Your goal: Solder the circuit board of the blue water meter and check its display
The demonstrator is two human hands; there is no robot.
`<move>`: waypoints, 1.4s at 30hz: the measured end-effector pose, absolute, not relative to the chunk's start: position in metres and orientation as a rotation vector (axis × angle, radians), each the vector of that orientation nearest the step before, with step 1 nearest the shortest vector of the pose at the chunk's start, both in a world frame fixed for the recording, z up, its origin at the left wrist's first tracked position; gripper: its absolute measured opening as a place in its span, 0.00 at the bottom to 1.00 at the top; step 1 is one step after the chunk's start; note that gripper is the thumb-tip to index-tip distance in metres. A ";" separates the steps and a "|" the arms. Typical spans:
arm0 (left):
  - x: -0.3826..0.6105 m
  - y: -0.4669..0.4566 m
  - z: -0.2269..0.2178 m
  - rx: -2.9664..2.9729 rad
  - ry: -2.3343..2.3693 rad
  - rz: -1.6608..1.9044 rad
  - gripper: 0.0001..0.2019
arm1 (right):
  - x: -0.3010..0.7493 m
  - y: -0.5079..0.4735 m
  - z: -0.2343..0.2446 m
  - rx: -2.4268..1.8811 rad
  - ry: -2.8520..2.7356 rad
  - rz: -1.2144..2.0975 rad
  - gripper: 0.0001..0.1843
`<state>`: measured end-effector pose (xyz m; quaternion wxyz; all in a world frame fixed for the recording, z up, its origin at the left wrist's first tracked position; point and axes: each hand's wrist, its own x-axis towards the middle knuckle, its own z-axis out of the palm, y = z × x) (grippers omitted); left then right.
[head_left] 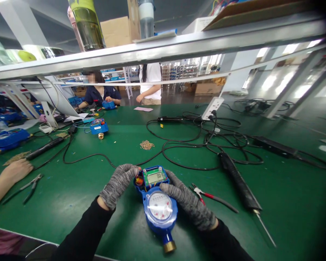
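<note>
One blue meter with a round white dial, a small digital display and a brass end [161,208] sits between the person's two hands on the green desk [78,181], brass end toward the person. The right hand [190,203], in a grey knitted glove, grips the meter's right side, its thumb between dial and display; the left hand [121,183], in a matching glove, has its fingertips bunched at the upper left corner, and whether they pinch anything I cannot tell. Just right of the right hand lies one pair of red-and-black-handled cutters [220,200], and beyond it one black cylindrical screwdriver with a long metal bit [237,181]. On the left are one pair of dark-handled pliers [29,194] and one co-worker's bare hand [17,169]. Farther out come one heap of small brass-coloured pieces [146,145], one smaller-looking blue unit with a brass end [99,127] and one white power strip [213,108]. Beyond the desk are two people, one in dark blue [101,94], one in white [152,78].
</note>
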<state>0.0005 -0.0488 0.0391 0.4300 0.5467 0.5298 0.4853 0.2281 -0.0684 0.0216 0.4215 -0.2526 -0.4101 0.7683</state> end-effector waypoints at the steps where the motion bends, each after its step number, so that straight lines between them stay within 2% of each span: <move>1: -0.001 -0.049 0.038 1.371 1.325 1.197 0.15 | 0.228 -0.069 0.021 -0.622 -1.030 1.938 0.30; 14: -0.013 -0.053 0.051 1.978 1.489 1.140 0.04 | 0.228 -0.068 0.019 -0.574 -1.001 1.960 0.30; 20: -0.014 -0.056 0.058 2.394 1.369 0.904 0.08 | 0.230 -0.069 0.017 -0.540 -1.013 1.961 0.29; 24: -0.015 -0.059 0.051 2.415 1.264 0.847 0.10 | 0.231 -0.069 0.017 -0.532 -1.024 1.950 0.28; 34: -0.005 -0.065 0.029 2.653 1.371 1.038 0.07 | 0.230 -0.070 0.013 -0.544 -1.004 1.972 0.31; 42: -0.010 -0.091 0.016 2.612 1.681 1.237 0.15 | 0.231 -0.069 0.016 -0.565 -1.044 1.936 0.29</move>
